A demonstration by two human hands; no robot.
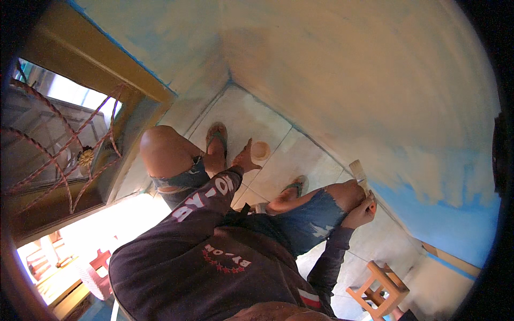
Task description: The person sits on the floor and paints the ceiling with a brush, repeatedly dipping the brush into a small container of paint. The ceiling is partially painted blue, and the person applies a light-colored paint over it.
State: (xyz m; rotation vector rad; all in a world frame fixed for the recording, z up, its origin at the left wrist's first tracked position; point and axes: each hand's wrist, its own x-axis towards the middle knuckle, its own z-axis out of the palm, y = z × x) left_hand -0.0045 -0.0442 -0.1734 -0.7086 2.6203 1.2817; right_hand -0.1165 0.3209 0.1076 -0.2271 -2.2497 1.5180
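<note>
A small round cup [261,151] of pale, cream-coloured paint sits between the thumb and fingers of my left hand [245,159], above the floor between my feet. My right hand [362,213] is closed around the handle of a paintbrush [357,170], beside my right knee. The brush's pale bristles point up, close to the wall [342,96]. That wall carries streaky beige paint over blue, and a bare blue patch [439,214] shows low on the right. Most of the brush handle is hidden by my fingers and knee.
A brown plastic stool [381,289] stands at the lower right. On the left is a brown-framed window [80,53] with a rope net [69,136] across it. Bright light enters at the lower left, near a pink object [96,275]. Pale tiles [254,115] cover the floor.
</note>
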